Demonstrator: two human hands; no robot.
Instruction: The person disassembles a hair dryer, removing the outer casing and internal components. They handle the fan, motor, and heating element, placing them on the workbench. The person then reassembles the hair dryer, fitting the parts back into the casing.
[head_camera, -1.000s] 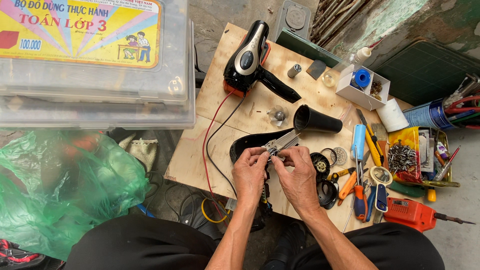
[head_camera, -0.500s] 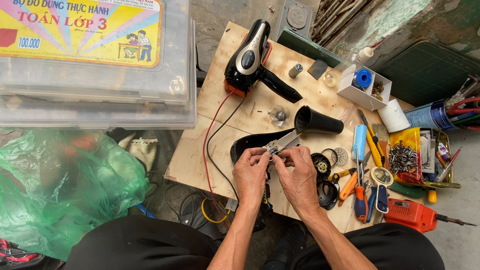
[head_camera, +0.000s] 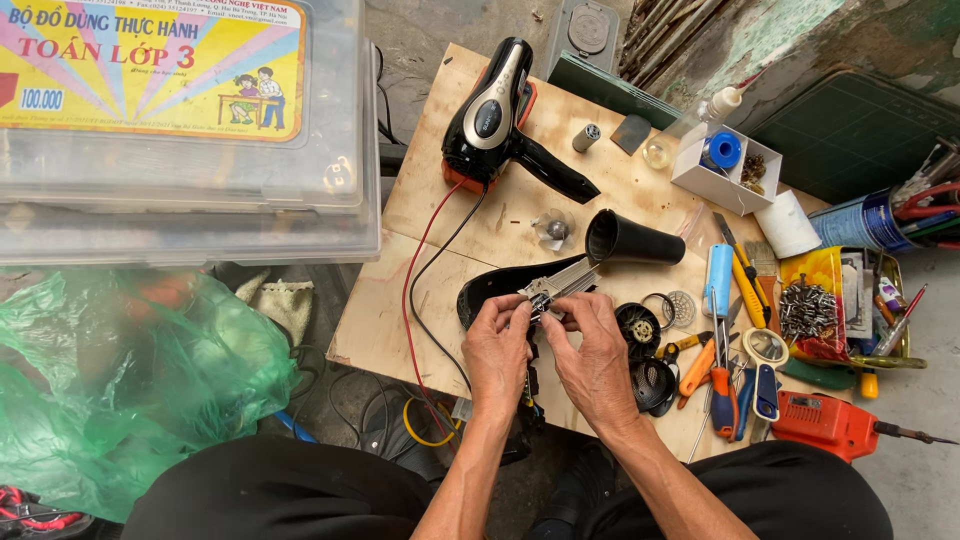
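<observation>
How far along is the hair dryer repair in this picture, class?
Done: one dryer is apart, with its black shell, nozzle and small fan loose on the board. In hand: left hand and right hand work on the heating element. Left: reassembly; the whole dryer lies untouched.

Both hands together over a plywood board (head_camera: 400, 320), left hand (head_camera: 497, 350) and right hand (head_camera: 590, 362) pinching a small grey heating element (head_camera: 560, 283) between the fingertips. Just beyond the fingers, a black shell half (head_camera: 490, 290) and a black nozzle (head_camera: 630, 240). Farther out, a black hair dryer (head_camera: 495, 115). Right of the right hand, screwdrivers (head_camera: 722, 385) and an orange drill (head_camera: 825, 422). Left of the left hand, a green bag (head_camera: 120, 380).
</observation>
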